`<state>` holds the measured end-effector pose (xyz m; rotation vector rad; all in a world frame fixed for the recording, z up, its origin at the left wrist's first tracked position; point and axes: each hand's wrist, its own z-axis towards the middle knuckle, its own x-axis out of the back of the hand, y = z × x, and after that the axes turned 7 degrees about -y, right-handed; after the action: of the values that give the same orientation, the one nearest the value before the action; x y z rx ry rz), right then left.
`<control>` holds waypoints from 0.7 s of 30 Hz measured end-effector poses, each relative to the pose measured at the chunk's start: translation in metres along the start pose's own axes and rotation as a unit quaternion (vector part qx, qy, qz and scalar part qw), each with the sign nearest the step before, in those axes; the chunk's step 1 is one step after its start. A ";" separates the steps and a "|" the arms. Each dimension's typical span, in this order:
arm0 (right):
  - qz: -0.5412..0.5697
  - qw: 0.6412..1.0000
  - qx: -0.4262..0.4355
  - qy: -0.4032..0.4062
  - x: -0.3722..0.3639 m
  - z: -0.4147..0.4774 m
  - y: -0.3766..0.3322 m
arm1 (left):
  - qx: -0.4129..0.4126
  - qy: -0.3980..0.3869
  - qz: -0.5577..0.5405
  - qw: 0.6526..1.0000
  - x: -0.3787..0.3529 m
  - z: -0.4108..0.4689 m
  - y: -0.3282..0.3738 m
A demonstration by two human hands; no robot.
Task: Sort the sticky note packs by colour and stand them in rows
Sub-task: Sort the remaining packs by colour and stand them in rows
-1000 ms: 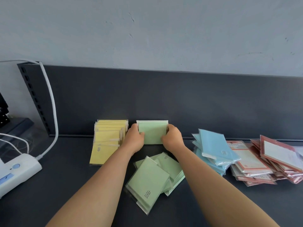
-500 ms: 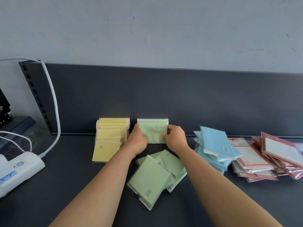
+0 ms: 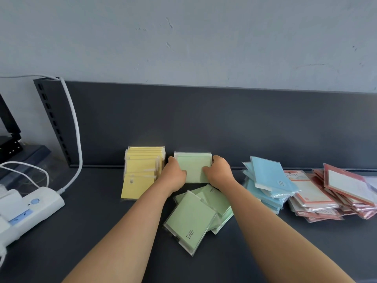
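I see, left to right:
- White power strip [image 3: 30, 209]: at the left edge of the tabletop [image 3: 91, 221].
- Yellow packs [image 3: 142, 168]: a row leaning on the back panel [image 3: 204, 123].
- Left hand [image 3: 173, 176] and right hand [image 3: 219, 173]: each grips one side of the standing green packs [image 3: 193, 168], at the panel.
- Loose green packs [image 3: 191, 219]: clear-wrapped pile, nearer me.
- Blue packs [image 3: 269, 184], red-bordered packs [image 3: 330, 193]: flat piles.
- Dark tabletop shows between strip and yellow row.
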<state>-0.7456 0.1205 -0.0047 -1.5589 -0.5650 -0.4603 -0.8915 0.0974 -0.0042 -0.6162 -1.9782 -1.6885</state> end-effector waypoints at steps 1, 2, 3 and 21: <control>0.000 1.000 -0.001 -0.001 0.000 -0.001 0.000 | -0.004 0.001 0.001 1.000 0.001 -0.001 0.000; -0.001 1.000 -0.001 -0.001 0.000 -0.001 -0.001 | -0.007 0.000 0.006 1.000 0.001 -0.004 0.001; -0.002 1.000 -0.003 -0.003 0.000 -0.003 -0.001 | -0.007 -0.003 0.012 1.000 0.002 -0.006 0.001; 0.088 0.993 0.019 0.070 0.007 -0.002 -0.013 | -0.065 0.151 0.002 0.986 0.001 0.003 0.012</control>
<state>-0.7474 0.1194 0.0097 -1.5120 -0.3224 -0.4187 -0.8854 0.1018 0.0055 -0.3805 -1.6644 -1.8004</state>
